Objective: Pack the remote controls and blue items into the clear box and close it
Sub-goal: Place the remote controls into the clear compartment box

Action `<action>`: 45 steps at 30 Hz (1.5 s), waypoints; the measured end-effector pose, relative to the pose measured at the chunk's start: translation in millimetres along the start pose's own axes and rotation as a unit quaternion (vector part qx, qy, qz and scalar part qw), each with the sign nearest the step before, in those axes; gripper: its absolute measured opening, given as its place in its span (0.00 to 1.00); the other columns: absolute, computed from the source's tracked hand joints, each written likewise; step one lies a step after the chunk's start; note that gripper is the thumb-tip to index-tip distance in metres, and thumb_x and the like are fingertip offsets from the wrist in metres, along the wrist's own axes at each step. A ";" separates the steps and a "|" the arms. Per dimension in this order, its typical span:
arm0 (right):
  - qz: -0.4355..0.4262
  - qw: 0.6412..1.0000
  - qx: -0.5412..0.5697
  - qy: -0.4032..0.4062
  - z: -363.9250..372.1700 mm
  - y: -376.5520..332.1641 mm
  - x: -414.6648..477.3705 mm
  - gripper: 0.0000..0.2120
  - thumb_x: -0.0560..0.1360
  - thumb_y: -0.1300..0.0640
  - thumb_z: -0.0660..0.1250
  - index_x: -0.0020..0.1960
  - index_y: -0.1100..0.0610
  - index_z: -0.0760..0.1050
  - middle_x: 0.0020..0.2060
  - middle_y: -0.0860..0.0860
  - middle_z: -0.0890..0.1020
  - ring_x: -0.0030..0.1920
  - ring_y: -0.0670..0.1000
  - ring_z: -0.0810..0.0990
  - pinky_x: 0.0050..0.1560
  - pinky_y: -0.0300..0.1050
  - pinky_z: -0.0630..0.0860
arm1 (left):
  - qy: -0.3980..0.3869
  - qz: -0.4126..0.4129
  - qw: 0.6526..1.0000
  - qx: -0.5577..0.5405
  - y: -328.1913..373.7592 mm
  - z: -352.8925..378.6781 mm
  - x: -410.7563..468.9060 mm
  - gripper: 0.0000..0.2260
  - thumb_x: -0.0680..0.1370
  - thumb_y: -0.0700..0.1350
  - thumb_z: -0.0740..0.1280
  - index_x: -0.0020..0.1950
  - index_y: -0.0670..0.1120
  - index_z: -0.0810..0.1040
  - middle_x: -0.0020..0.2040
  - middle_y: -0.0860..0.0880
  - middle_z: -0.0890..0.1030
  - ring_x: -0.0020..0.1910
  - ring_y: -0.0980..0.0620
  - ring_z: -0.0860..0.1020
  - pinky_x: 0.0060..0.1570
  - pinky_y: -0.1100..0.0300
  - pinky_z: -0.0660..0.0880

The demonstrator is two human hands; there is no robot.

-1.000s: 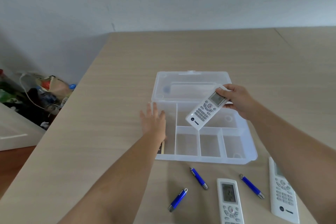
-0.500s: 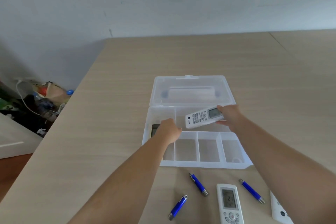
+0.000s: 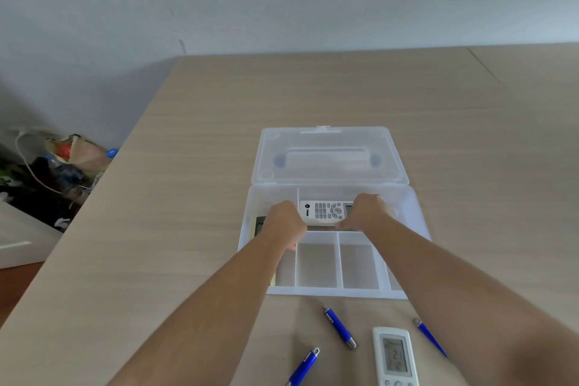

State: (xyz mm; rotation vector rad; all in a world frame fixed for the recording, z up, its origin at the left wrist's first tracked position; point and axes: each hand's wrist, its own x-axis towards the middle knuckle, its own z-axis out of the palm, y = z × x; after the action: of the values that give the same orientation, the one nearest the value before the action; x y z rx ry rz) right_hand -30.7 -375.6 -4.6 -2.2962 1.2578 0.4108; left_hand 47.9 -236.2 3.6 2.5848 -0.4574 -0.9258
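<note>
Both hands are down inside the open clear box (image 3: 410, 207). The right hand (image 3: 365, 213) is curled over the screen end of a white remote (image 3: 324, 212) that lies crosswise in the wide rear compartment; whether it grips or only rests on it I cannot tell. The left hand (image 3: 283, 218) is bunched just beside the remote's other end, over the divider, its fingers hidden. A dark-screened device (image 3: 259, 225) shows in the left compartment under that wrist. The three small front compartments hold nothing. The lid (image 3: 329, 155) lies flat behind. On the bench (image 3: 188, 197) nearer the person lie three blue pens (image 3: 340, 327) (image 3: 304, 367) (image 3: 430, 337) and a second remote (image 3: 395, 356).
</note>
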 end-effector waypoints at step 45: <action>0.101 0.935 0.325 0.104 -23.8 212.1 -96.9 0.35 0.66 0.55 0.72 0.68 0.55 0.60 0.44 0.53 0.76 0.35 0.51 0.76 0.32 0.41 0.72 | -0.035 0.198 0.973 0.109 48.9 138.5 -169.9 0.34 0.69 0.53 0.68 0.70 0.52 0.55 0.46 0.47 0.75 0.42 0.45 0.78 0.36 0.57 0.74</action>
State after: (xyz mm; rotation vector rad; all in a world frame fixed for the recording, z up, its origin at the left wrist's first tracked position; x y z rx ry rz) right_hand -261.0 -417.8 4.1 -1.6801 1.4651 -0.1791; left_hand -176.3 -239.9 16.4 2.5112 -1.1038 -0.8621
